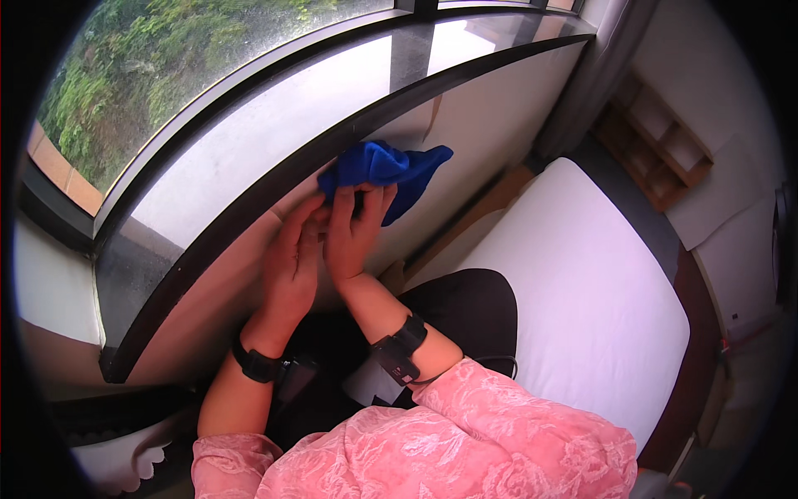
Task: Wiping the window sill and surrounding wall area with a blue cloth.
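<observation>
A blue cloth (384,166) is bunched against the white wall just under the dark edge of the window sill, with one corner sticking out to the right. My right hand (353,229) grips the cloth from below, its fingertips pressed into the folds. Close beside it on the left, my left hand (291,254) is closed, with its fingers bent toward the right hand near the cloth's lower left side. Whatever those left fingers hold, if anything, is hidden. Both forearms wear black straps with small devices.
Above the hands runs a glossy window sill (291,112) with a dark rim, below a window onto green trees. A white-covered mattress (582,266) lies to the right. Beyond it stands a wooden shelf (652,150), and a grey curtain (594,79) hangs at the sill's far end.
</observation>
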Motion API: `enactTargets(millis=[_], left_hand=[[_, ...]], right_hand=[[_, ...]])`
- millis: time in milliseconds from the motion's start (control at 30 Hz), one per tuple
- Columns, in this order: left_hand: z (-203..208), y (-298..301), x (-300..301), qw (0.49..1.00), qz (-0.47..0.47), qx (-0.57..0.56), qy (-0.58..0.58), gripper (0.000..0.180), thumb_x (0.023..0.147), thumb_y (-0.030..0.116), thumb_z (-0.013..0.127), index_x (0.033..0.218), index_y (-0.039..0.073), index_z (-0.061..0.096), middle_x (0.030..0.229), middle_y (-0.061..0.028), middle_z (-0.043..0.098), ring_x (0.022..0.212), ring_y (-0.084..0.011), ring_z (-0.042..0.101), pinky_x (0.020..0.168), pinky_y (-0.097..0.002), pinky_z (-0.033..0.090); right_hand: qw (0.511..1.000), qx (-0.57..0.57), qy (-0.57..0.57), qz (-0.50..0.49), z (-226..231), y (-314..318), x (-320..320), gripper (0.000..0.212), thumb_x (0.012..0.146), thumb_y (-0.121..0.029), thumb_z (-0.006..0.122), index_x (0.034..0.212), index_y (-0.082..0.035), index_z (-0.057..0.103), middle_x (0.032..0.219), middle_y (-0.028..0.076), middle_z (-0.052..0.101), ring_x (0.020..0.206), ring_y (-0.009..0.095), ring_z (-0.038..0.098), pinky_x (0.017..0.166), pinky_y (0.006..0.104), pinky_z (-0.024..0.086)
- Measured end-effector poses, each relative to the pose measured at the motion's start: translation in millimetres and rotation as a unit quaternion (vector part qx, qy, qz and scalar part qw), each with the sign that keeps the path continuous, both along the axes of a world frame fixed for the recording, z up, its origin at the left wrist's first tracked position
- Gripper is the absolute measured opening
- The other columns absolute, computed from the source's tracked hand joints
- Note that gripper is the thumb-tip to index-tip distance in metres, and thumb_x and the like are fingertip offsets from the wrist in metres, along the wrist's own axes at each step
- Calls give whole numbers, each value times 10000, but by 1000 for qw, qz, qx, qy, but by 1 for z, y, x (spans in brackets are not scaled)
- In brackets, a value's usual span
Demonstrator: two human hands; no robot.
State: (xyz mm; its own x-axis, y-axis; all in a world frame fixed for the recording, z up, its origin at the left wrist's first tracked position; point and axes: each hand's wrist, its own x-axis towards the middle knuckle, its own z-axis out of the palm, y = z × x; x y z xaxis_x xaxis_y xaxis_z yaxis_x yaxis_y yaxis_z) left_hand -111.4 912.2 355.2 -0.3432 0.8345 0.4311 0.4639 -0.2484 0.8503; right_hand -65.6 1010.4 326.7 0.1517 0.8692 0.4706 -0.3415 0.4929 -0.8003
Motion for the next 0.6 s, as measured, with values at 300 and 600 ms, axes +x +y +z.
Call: enactTargets(millis=[300,600], left_hand=[[15,-1,13,993,60,5,106,304,1076,36,479,1359,3,585,1238,-139,707,1188,-224,671,989,-344,524],[12,-6,14,990,61,6,130,225,1034,24,556,1226,25,673,1170,-87,730,1112,-196,695,962,-336,527]], right_hand=[[987,-136,-44,-80,-106,29,-16,405,1090,-288,477,1285,56,564,1255,218,631,1126,343,596,1011,404,444],[958,-217,138,-129,-4,126,4,480,1063,-302,501,1256,134,554,1283,299,616,1163,397,590,1033,441,423]])
